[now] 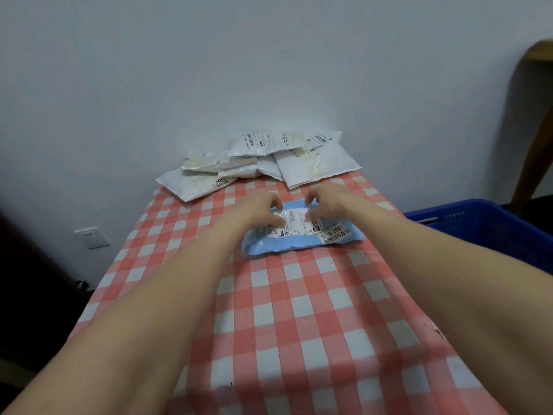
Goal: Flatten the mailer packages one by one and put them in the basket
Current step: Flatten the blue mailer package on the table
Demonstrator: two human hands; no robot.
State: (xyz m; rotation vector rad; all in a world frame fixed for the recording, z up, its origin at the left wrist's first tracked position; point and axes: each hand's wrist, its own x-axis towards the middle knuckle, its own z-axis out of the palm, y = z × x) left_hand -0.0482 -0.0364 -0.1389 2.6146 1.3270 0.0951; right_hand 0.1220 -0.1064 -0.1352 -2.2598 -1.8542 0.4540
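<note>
**One blue mailer under both hands, a pile still waiting**

Both hands are on the same package. The left hand has its fingers spread and curled down onto the far left part of the blue mailer, pressing and not grasping. The right hand does the same just beside it, fingertips on the white shipping label; neither grip is clenched around anything. The mailer lies on the checked cloth of the tabletop, about midway between the near edge and the far wall, and its near left corner still looks a little puffed and creased.

Judging by this, the flattening of this one package is under way and not finished. Beyond the hands, against the wall at the far end, a heap of white mailers sits untouched, several of them overlapping and plainly still plump. To the right, just beside the tabletop and lower, stands the blue basket; what shows of its inside is too little to tell whether any package is in it. Most of the job appears to remain.
</note>
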